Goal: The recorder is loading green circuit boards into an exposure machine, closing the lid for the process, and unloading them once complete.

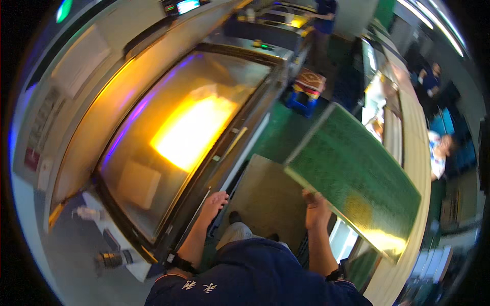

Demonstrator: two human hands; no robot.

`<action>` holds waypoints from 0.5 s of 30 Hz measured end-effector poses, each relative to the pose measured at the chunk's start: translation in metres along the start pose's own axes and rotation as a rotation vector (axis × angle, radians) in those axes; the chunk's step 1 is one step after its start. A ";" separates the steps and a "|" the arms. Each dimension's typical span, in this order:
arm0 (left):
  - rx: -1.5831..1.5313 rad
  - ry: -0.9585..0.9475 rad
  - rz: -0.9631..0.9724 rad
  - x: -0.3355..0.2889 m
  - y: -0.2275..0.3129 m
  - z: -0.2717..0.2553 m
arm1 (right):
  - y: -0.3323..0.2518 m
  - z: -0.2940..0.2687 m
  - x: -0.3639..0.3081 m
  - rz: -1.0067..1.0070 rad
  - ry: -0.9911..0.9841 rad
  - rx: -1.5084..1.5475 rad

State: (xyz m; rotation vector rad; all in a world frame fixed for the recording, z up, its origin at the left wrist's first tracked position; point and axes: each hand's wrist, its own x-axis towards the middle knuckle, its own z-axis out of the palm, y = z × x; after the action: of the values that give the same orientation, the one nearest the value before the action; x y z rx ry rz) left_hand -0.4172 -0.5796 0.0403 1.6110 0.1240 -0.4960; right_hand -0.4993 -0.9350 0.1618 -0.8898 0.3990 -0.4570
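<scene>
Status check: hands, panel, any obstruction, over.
Right hand grips green panel by near edge. Left hand half-open beside lit machine. Panel partly hides pale ledge. Blue container on floor ahead.

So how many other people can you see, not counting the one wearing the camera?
3: a person in dark blue at the top, another in dark blue at upper right, and one in white below that. More may be hidden.
</scene>
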 end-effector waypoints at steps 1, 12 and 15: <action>-0.011 0.118 0.055 -0.013 0.014 -0.018 | 0.010 0.033 -0.001 0.083 -0.059 -0.025; 0.618 1.139 0.560 -0.082 0.055 -0.186 | 0.242 0.224 0.082 0.814 -0.844 -0.413; 0.979 0.959 0.190 -0.068 0.056 -0.203 | 0.297 0.276 0.099 0.997 -0.875 -0.359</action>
State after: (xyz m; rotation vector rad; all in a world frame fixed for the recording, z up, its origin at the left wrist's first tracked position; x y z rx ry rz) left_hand -0.4092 -0.3744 0.1226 2.6797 0.4910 0.5063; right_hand -0.2125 -0.6472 0.0642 -1.0201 0.0675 0.9318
